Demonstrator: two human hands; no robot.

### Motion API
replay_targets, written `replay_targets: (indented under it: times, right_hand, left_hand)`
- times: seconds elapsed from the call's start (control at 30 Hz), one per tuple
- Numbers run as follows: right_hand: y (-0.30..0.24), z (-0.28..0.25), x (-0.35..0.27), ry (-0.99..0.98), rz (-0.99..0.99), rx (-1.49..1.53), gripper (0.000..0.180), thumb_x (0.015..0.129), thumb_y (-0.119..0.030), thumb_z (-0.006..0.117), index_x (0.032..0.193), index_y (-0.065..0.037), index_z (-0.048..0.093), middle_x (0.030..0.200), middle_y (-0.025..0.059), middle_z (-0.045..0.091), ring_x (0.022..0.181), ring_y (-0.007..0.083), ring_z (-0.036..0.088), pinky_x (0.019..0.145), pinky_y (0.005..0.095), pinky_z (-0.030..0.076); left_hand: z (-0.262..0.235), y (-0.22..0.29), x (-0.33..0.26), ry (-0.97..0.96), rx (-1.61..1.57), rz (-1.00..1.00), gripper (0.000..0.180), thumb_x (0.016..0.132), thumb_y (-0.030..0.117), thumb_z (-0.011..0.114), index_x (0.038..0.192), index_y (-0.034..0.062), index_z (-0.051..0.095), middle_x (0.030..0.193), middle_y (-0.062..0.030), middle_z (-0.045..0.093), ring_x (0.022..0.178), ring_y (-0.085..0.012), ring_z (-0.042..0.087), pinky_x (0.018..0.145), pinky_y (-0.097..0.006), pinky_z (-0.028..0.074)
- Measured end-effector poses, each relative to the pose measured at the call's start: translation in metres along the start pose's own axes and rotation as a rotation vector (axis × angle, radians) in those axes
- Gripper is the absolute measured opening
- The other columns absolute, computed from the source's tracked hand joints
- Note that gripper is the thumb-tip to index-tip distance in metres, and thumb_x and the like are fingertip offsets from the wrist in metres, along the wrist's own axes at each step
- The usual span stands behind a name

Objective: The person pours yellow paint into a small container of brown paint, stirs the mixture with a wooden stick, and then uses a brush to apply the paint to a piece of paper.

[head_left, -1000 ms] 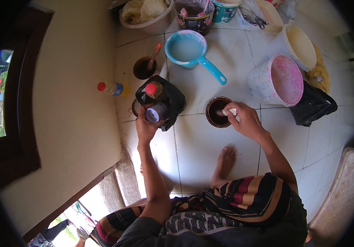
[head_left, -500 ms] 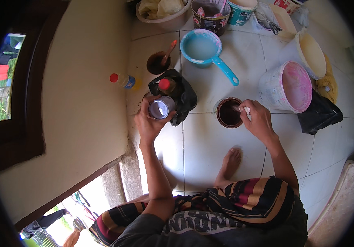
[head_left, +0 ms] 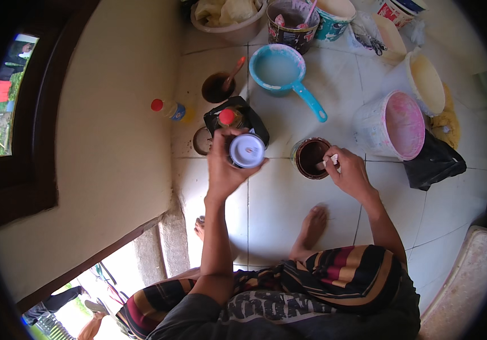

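Note:
My left hand (head_left: 225, 173) is closed around a small whitish can (head_left: 247, 151), whose round end faces up. It is held above the floor in front of a black plastic bag (head_left: 261, 127). Out of the bag stands a bottle with a red cap (head_left: 227, 117). On the right, my right hand (head_left: 348, 173) pinches a pale stirring stick (head_left: 322, 165), its lower end inside an open can of dark brown paint (head_left: 312, 148) on the tiles. A round brown-rimmed lid (head_left: 201, 141) lies beside my left hand.
A dark cup with a brush (head_left: 218, 87) and a lying red-capped bottle (head_left: 171, 109) are near the wall. A blue dipper (head_left: 277, 65) holds cloudy liquid. Paint buckets (head_left: 405, 124) stand at right, near a black bag (head_left: 433, 161); more containers (head_left: 291, 28) line the far side.
My left hand has brought the whitish can to the right, and its round end now faces more upward. The round lid has come into view. My right hand stays at the brown paint can.

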State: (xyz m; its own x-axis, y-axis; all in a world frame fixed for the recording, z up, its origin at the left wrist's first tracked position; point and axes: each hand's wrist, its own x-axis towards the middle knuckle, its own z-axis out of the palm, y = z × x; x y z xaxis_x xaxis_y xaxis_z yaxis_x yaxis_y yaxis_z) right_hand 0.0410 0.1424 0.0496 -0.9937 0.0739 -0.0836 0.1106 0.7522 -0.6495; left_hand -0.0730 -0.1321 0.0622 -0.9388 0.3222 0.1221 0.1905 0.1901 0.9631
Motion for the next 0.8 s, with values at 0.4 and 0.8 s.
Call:
replay_targets:
  times: [0.4, 0.8]
  right_hand:
    - [0.005, 0.002, 0.001, -0.024, 0.046, 0.097, 0.008, 0.092, -0.013, 0.063, 0.096, -0.007, 0.06, 0.081, 0.0117, 0.066, 0.067, 0.0278, 0.066, 0.062, 0.0394, 0.052]
    - [0.008, -0.002, 0.002, 0.101, 0.108, 0.145, 0.012, 0.091, -0.013, 0.065, 0.1, -0.009, 0.057, 0.073, 0.009, 0.068, 0.064, 0.0249, 0.068, 0.059, 0.0364, 0.052]
  left_hand:
    - [0.059, -0.043, -0.037, -0.363, -0.005, -0.057, 0.062, 0.062, 0.008, 0.083, 0.106, 0.0077, 0.04, 0.119, -0.011, 0.065, 0.11, -0.0353, 0.053, 0.096, -0.041, 0.044]
    - [0.019, -0.065, -0.038, -0.569, 0.421, -0.212, 0.066, 0.065, 0.003, 0.076, 0.123, 0.0097, 0.045, 0.114, -0.0199, 0.059, 0.116, -0.0425, 0.052, 0.093, -0.048, 0.047]
